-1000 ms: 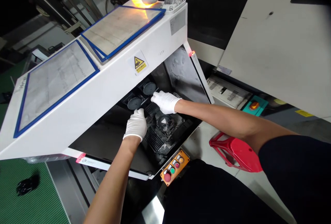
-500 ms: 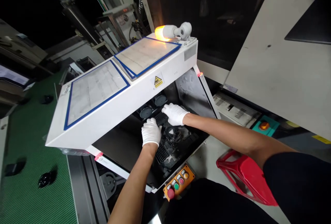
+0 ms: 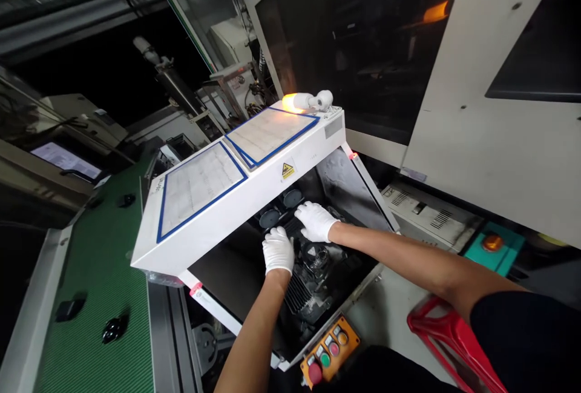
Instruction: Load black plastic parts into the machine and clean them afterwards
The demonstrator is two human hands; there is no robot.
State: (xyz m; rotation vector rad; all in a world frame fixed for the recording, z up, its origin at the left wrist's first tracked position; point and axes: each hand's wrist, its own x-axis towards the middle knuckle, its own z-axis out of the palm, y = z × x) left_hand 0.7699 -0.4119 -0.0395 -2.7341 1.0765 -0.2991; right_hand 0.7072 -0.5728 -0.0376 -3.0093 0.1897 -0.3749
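Since a second ago my view has pulled back and tipped up, so the white machine cover (image 3: pixel 236 199) sits smaller and lower in frame and more of the dark window (image 3: pixel 354 48) behind it shows; my hands have barely shifted on the part and remain inside the opening.

My left hand (image 3: pixel 278 250), in a white glove, rests palm-down on the near end of the black moulded part (image 3: pixel 313 272) that lies in the dark bay under the cover. Its fingers are curled over the part's edge, though I cannot tell whether they are truly pinching it. My right hand (image 3: pixel 316 221), also gloved, lies on the far end just beside the two round black pads (image 3: pixel 281 210), fingers bent and pressing down rather than spread.

I judge the part to be rigid plastic, fairly light, with a ribbed grille (image 3: pixel 297 293) at its near end and a round socket (image 3: pixel 318 255) in the middle. The ribs look thin and could snap, so I would take hold at the solid outer edges, one hand at each end, not by the grille. Cotton gloves on smooth plastic may slip.

Below the bay sits an orange button box (image 3: pixel 327 353); a red stool (image 3: pixel 454 338) stands to my right, and a green belt (image 3: pixel 91 296) carrying small black pieces (image 3: pixel 113 327) runs on my left.
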